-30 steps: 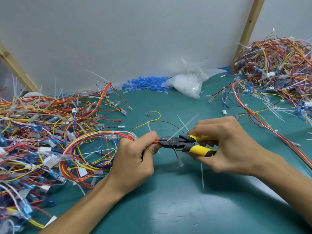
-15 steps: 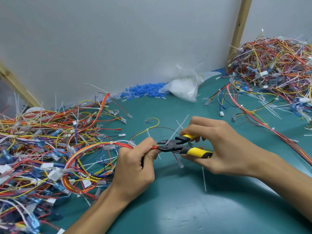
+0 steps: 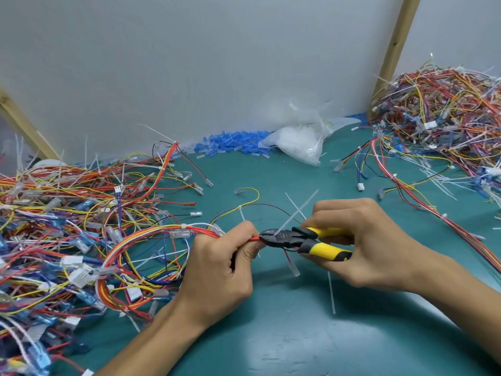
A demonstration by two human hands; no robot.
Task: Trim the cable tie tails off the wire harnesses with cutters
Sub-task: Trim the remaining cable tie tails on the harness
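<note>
Little differs from half a second ago. The left hand [image 3: 219, 270] still clenches the wire harness [image 3: 141, 240], thumb and forefinger pinching its red wires just at the nose of the cutters [image 3: 301, 238]. The harness loops away toward 9 o'clock on the green table [image 3: 298, 335]. The right hand [image 3: 371, 240] keeps its fingers wrapped round the yellow handles, which point toward 3 o'clock. The cable tie tail [image 3: 298, 211] remains uncut: it rises from the cutter nose toward 1 o'clock, as before. Whether the blades are biting it cannot be told. The hands sit at the same spot near the centre. One tangled pile [image 3: 54, 213] lies at 9 o'clock, another pile [image 3: 447, 109] at 2 o'clock, and a plastic bag [image 3: 298, 142] at 12 o'clock.
</note>
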